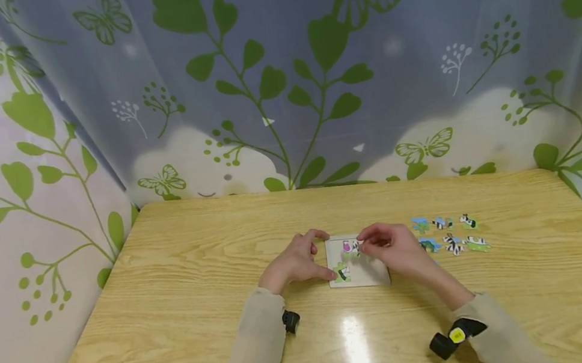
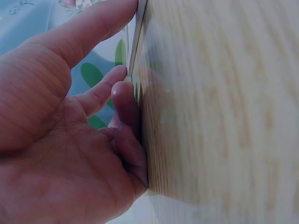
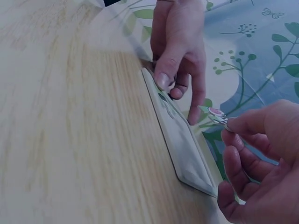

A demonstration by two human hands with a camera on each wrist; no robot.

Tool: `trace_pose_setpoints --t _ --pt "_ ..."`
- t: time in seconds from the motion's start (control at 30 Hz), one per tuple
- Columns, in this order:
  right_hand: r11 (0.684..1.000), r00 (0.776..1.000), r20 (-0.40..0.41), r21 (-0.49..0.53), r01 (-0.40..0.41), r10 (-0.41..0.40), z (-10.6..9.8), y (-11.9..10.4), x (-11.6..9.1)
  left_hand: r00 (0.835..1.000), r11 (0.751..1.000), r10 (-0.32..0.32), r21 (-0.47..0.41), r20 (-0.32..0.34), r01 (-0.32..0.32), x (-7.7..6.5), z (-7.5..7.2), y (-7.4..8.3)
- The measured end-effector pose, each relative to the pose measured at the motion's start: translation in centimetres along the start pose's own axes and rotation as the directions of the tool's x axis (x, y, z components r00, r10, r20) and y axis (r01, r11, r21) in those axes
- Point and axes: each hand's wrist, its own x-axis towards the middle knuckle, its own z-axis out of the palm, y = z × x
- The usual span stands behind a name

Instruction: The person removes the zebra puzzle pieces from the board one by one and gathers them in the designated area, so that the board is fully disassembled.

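Observation:
A small pale puzzle tray (image 1: 369, 276) lies flat on the table. My left hand (image 1: 294, 261) holds it at the left side, the thumb by the near corner and the index finger by the far one; the other fingers curl in beside it. Inside the tray's near left corner lies a green, white and black puzzle piece (image 1: 341, 273). Between thumb and fingertips my right hand (image 1: 396, 248) pinches another piece with pink, green, black and white on it (image 3: 216, 115). In the right wrist view that piece is raised above the tray.
Several loose puzzle pieces (image 1: 454, 244) with black-and-white animal parts, blue and green lie in rows right of the tray, some partly behind my right hand. The wooden table (image 1: 195, 247) ends at a leaf-patterned curtain (image 1: 279, 86).

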Motion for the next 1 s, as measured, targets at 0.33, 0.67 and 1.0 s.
trace_pose_setpoints --t 0.33,0.67,1.0 --pt "0.999 0.999 -0.014 -0.031 0.043 -0.043 -3.2 0.4 -1.5 0.997 0.998 0.060 -0.031 0.049 -0.059 -0.1 -0.6 -0.3" --pt "0.998 0.998 -0.044 -0.045 0.039 -0.041 -6.1 1.7 -3.6 0.997 0.997 0.058 -0.050 0.058 -0.055 0.0 -0.6 -0.5" --pt "0.996 0.997 -0.060 -0.087 0.035 -0.040 -8.4 2.6 -5.5 0.996 0.996 0.065 -0.058 0.056 -0.061 0.0 -0.4 -0.5"
